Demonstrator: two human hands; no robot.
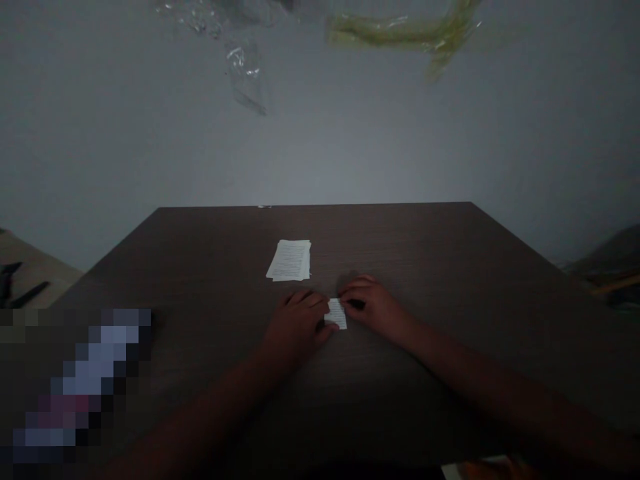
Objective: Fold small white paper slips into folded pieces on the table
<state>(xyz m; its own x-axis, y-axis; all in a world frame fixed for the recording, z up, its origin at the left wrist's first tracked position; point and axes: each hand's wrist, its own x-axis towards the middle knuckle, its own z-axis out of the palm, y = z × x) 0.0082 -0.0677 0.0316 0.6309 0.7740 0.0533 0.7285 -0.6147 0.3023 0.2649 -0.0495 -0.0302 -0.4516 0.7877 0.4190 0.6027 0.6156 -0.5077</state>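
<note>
A small piece of printed paper (337, 315) lies on the dark wooden table between my two hands. My left hand (300, 323) rests on the table and covers the paper's left side, its thumb at the lower edge and its curved fingers by the upper left. At the upper right corner, the fingertips and thumb of my right hand (370, 301) close together on the paper. Farther back, a loose stack of printed sheets (290, 260) lies slightly fanned. Whether the small piece is folded cannot be made out.
The table (390, 240) meets a pale wall (320, 147) with clear tape (245, 70) and yellow tape (395, 32) on it. A white scrap (265, 207) sits at the far edge. A blurred, pixelated object (95, 373) is at the left.
</note>
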